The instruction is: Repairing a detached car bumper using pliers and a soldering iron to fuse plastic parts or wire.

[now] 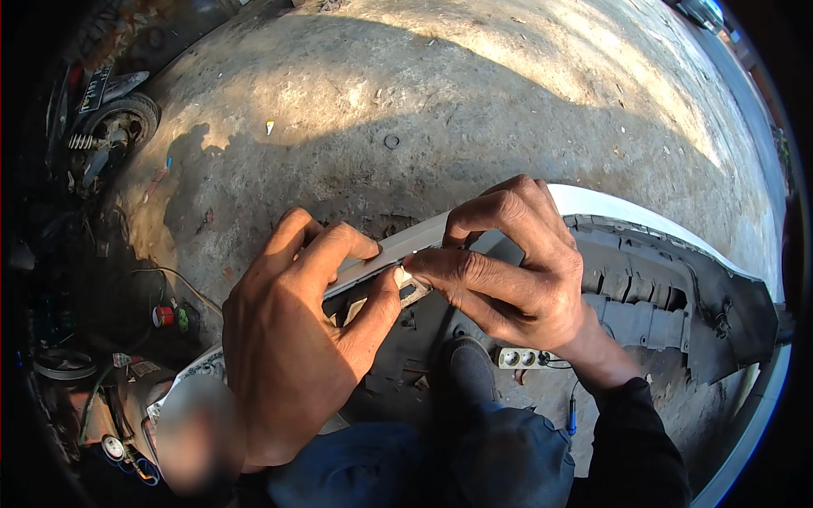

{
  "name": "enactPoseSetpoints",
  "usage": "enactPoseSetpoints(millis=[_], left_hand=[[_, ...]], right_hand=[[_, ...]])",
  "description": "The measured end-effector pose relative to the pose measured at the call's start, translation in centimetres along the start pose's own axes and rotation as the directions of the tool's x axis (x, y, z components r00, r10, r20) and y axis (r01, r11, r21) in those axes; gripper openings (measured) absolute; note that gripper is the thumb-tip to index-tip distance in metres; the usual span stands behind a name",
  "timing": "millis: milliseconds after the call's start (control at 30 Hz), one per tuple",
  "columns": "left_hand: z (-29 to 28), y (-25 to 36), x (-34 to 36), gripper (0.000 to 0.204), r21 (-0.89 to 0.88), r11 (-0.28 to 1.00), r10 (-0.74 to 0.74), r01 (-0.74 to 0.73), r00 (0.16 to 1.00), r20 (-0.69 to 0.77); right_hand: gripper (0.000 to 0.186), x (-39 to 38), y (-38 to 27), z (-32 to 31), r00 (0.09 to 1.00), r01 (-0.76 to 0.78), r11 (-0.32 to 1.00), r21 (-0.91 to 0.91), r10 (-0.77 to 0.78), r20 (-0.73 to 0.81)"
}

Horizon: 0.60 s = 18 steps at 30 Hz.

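Note:
A white car bumper [610, 203] curves across in front of me, its dark inner side facing me. My left hand [296, 347] grips its edge, with fingers over the outer face and thumb on the inside. Just to the right, my right hand [521, 267] is closed on the same edge, its fingers bent over the rim. One right fingertip meets the tip of my left thumb at a pale bracket-like part [413, 294] on the inner side. Whether anything small is pinched between them is hidden.
A white socket strip [521, 358] lies on the ground beside my shoe [471, 370], near a blue-handled tool [572, 416] on a cable. Far left stands a motorcycle wheel [127, 123]. A red can [163, 317] and clutter sit at the left. A black panel [728, 313] hangs inside the bumper.

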<state>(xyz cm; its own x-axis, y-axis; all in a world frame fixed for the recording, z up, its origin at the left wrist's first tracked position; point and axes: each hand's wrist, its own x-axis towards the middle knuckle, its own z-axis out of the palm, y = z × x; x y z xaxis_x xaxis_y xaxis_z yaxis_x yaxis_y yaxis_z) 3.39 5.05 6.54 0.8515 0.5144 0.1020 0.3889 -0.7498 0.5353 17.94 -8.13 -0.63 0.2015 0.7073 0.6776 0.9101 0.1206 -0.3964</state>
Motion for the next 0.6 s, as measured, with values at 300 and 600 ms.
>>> enactPoseSetpoints(millis=[300, 600], left_hand=[[0.1, -0.1, 0.0, 0.018, 0.000, 1.000, 0.009, -0.009, 1.000, -0.007], [-0.1, -0.6, 0.0, 0.017, -0.017, 0.999, 0.035, -0.035, 0.999, -0.002]], right_hand=[[0.019, 0.2, 0.4, 0.1, 0.999, 0.026, 1.000, -0.001, -0.026, -0.036], [0.022, 1.7, 0.1, 0.1, 0.991, 0.115, 0.991, -0.069, -0.109, 0.084]])
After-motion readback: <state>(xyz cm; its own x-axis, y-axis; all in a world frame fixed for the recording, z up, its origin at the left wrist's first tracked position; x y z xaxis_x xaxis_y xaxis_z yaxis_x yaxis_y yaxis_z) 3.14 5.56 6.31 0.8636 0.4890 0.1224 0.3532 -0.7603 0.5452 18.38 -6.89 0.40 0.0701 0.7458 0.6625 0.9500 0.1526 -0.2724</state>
